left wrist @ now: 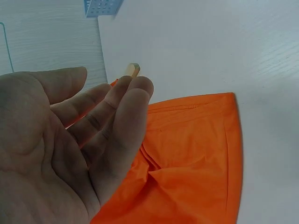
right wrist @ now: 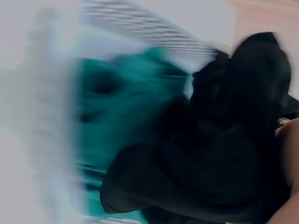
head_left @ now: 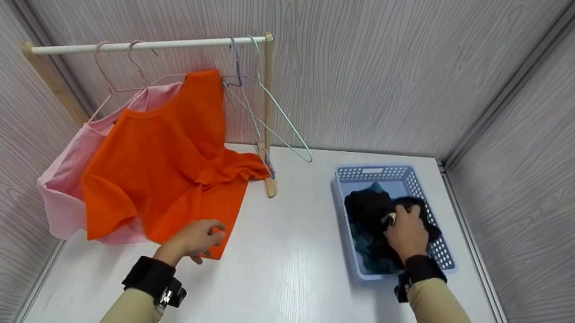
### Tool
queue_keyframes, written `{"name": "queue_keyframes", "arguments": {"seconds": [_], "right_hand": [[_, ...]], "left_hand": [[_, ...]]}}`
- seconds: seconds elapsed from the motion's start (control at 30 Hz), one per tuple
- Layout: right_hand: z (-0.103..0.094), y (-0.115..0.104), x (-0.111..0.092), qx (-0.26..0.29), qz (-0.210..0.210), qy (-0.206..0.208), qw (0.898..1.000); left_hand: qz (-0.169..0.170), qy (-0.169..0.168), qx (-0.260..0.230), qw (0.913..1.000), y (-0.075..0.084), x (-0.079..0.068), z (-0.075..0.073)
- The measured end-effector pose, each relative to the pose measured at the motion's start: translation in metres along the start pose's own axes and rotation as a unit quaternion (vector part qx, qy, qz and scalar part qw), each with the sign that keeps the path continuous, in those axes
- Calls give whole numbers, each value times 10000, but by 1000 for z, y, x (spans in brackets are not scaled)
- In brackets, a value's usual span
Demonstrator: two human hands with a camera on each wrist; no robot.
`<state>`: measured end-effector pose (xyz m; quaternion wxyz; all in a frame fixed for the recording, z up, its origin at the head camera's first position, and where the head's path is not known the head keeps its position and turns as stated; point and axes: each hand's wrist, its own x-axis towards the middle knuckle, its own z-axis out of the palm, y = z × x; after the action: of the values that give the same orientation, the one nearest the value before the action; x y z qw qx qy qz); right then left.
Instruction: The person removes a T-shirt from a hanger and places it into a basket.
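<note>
My right hand (head_left: 408,232) grips a black garment (head_left: 367,207) inside the blue plastic basket (head_left: 356,175). In the right wrist view the black cloth (right wrist: 233,140) bunches up beside the hand, over a teal garment (right wrist: 135,100); that view is blurred. My left hand (head_left: 197,238) holds nothing, its fingers loosely bent, in front of the lower hem of an orange T-shirt (head_left: 158,152). The left wrist view shows the palm (left wrist: 46,154) overlapping the orange cloth (left wrist: 196,154). The shirt hangs on the rack, one sleeve spread toward the rack's foot.
A small rack with a white rail (head_left: 171,44) stands at the back left. Behind the orange shirt hangs a pink garment (head_left: 66,179) on a pink hanger (head_left: 105,73). A blue hanger (head_left: 238,64) and a mint hanger (head_left: 287,118) hang at the rail's right end. Grey wood-grain panels (head_left: 375,58) surround the white table (head_left: 283,291).
</note>
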<state>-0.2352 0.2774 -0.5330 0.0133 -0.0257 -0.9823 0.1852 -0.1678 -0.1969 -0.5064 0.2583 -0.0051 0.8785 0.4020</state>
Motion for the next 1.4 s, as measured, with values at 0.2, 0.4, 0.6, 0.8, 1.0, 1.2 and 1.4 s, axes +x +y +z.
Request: {"name": "queue_keyframes", "arguments": {"seconds": [0.2, 0.4, 0.6, 0.8, 1.0, 1.2, 1.4], "right_hand": [[43, 3, -19, 468, 152, -1345, 9897], [54, -22, -26, 1065, 139, -2515, 9619], [76, -27, -35, 470, -214, -1951, 9794], [82, -29, -35, 57, -303, -1930, 9807], [49, -32, -32, 141, -251, -2414, 9700], [16, -46, -27, -426, -487, -1970, 9783], [-10, -67, -21, -295, -853, -1920, 9772]], "left_hand": [[-112, -19, -188, 9998, -2, 1, 3], [-137, -30, -175, 9997, -3, 6, 7], [-184, -32, -150, 9997, 2, 6, 12], [-119, -93, -49, 9999, 10, 11, 17], [-119, -105, 86, 9998, 15, 11, 8], [-77, -129, 191, 9997, 23, 11, -6], [-121, -131, 300, 9994, 31, 8, -20]]}}
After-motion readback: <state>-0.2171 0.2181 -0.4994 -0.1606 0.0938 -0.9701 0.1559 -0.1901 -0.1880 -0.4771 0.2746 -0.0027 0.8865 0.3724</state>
